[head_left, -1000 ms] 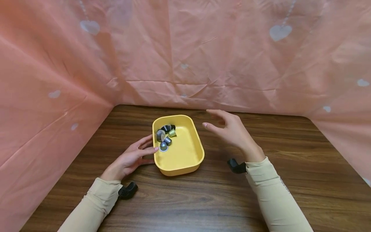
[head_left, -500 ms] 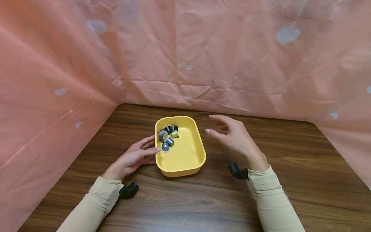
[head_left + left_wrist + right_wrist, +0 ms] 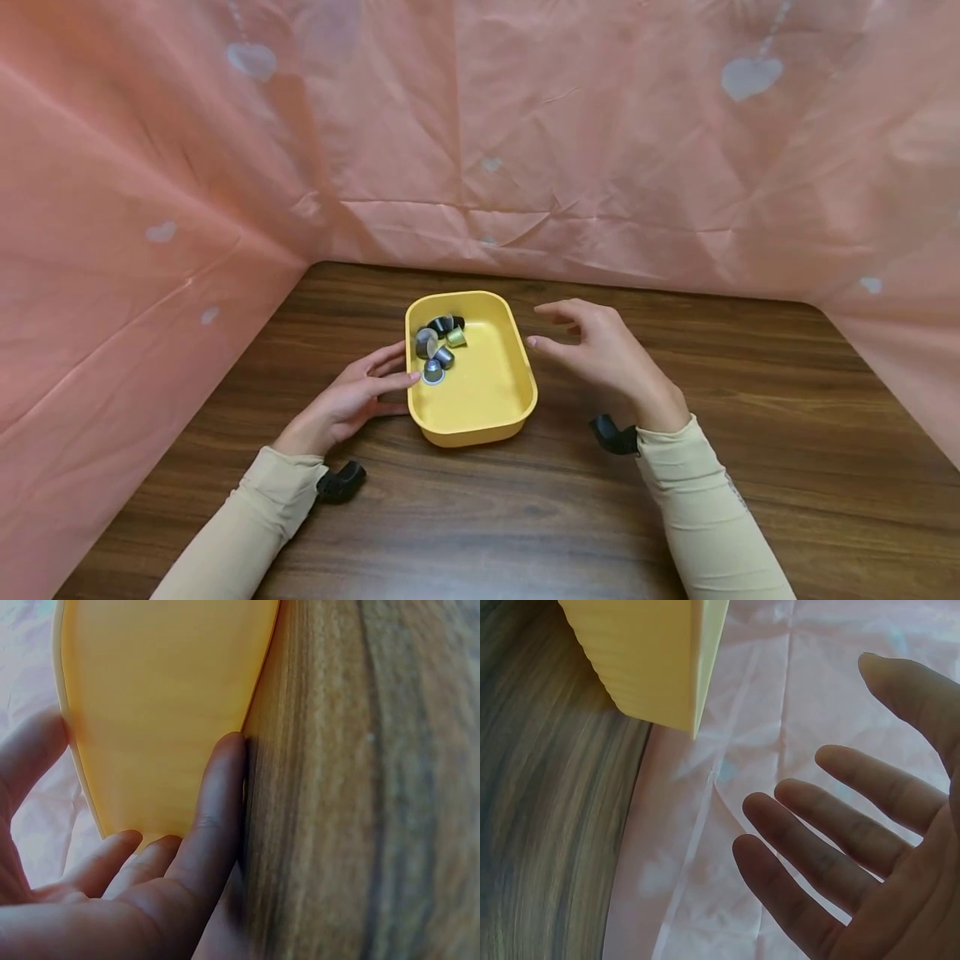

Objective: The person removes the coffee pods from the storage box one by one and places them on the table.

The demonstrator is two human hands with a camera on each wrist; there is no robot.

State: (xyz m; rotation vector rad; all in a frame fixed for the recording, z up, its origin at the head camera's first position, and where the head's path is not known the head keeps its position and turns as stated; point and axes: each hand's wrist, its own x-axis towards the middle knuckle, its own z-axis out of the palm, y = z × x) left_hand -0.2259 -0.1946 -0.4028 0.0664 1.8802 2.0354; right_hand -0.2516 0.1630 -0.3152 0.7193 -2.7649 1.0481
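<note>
A yellow plastic bin (image 3: 480, 392) with rounded corners stands on the wooden table. Several coffee capsules lie bunched at its left side, among them a green capsule (image 3: 456, 337), a black capsule (image 3: 439, 326) and a blue-grey capsule (image 3: 432, 372). My left hand (image 3: 352, 400) holds the bin's left side, thumb over the rim and the other fingers against the outer wall, as the left wrist view shows. On the other side, my right hand (image 3: 600, 346) hovers a little apart from the bin. Its fingers are spread and loosely bent, with nothing in them.
Pink cloth (image 3: 570, 158) with pale hearts hangs behind the table (image 3: 465, 533) and along its sides. A black wrist-camera mount (image 3: 341, 482) sticks out from the left sleeve, another mount (image 3: 615, 435) from the right.
The whole head view has shifted slightly. The left hand keeps its place on the bin, and the right hand stays beside it with little change; the capsules lie as before.
</note>
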